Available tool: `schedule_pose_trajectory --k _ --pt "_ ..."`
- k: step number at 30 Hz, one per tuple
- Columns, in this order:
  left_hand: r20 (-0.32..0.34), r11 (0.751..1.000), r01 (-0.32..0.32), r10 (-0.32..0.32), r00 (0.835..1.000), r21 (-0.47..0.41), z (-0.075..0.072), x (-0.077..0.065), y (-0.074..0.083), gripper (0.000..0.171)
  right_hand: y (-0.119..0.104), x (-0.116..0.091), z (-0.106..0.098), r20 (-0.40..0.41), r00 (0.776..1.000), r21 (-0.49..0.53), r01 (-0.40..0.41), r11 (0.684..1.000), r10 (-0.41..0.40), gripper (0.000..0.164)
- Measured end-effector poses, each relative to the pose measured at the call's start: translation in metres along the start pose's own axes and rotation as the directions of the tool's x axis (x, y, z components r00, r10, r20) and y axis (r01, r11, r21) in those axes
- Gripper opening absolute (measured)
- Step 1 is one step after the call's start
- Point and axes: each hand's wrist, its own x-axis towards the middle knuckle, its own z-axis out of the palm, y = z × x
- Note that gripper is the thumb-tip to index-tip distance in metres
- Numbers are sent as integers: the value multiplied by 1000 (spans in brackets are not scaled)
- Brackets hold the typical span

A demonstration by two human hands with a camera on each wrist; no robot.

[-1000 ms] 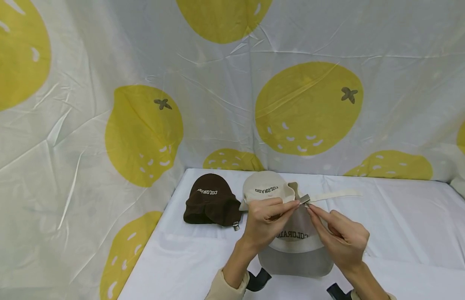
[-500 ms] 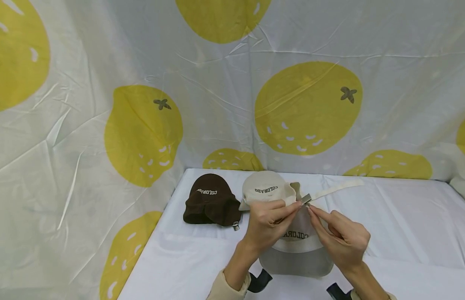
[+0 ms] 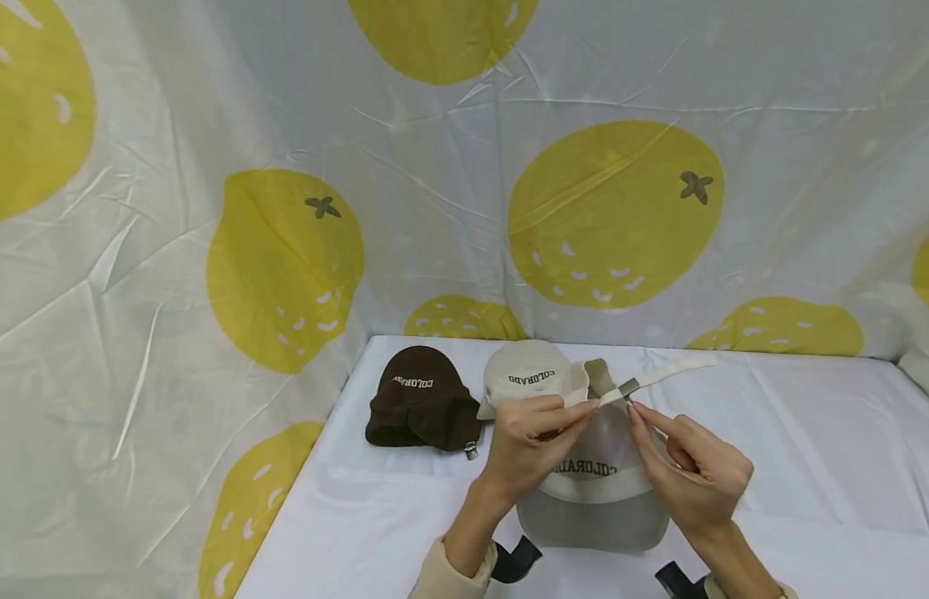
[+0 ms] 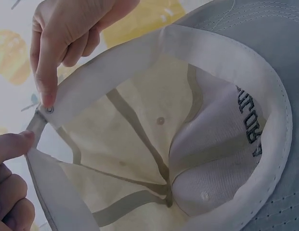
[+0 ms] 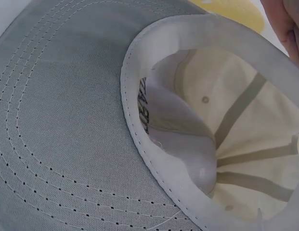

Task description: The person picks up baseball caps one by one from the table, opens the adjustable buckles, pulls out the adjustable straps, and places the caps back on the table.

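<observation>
An off-white baseball cap (image 3: 595, 524) with a grey under-brim is upside down between my hands, brim toward me. My left hand (image 3: 539, 441) pinches its back strap (image 3: 614, 394) between thumb and finger. At the buckle end of the cap's back opening, the fingertips of my right hand (image 3: 696, 474) pinch the edge, just under the metal buckle (image 3: 628, 388). The strap's loose end (image 3: 684, 366) sticks out to the right beyond the buckle. In the left wrist view, a fingertip sits by an eyelet (image 4: 49, 110). The right wrist view shows the cap's inside (image 5: 245, 91), but its back strap lies out of frame.
A dark brown cap (image 3: 422, 391) lies at the back left of the white-covered table (image 3: 344, 516), its buckle hanging to the right. Beside it sits another off-white cap (image 3: 526, 366), partly behind my left hand. A lemon-print curtain (image 3: 434, 208) stands behind and to the left.
The buckle has shifted right, away from my left fingertips, with more strap showing between them. My right hand has moved slightly right. The loose strap end has lifted and drawn slightly left.
</observation>
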Motion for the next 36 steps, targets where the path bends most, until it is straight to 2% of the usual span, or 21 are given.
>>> schedule_pose_trajectory --k 6,13,20,27,36 --pt "-38 1000 9 -9 999 -19 -6 0 -5 18 -1 3 1 -49 998 7 -43 999 43 26" --pt "-52 1000 10 -10 999 -13 -10 1 -7 17 -1 3 0 -64 995 0 -77 997 76 19" --pt "-81 999 32 -34 996 -24 -17 -1 -11 15 0 8 -1 -118 987 -33 -111 993 107 2" --pt "-93 995 77 -82 992 -57 -24 -2 -14 13 1 7 -2 -119 985 -37 -128 991 123 5" --pt "-99 990 91 -102 990 -112 -29 -2 -18 12 2 8 -2 -137 982 -65 -141 988 131 4"
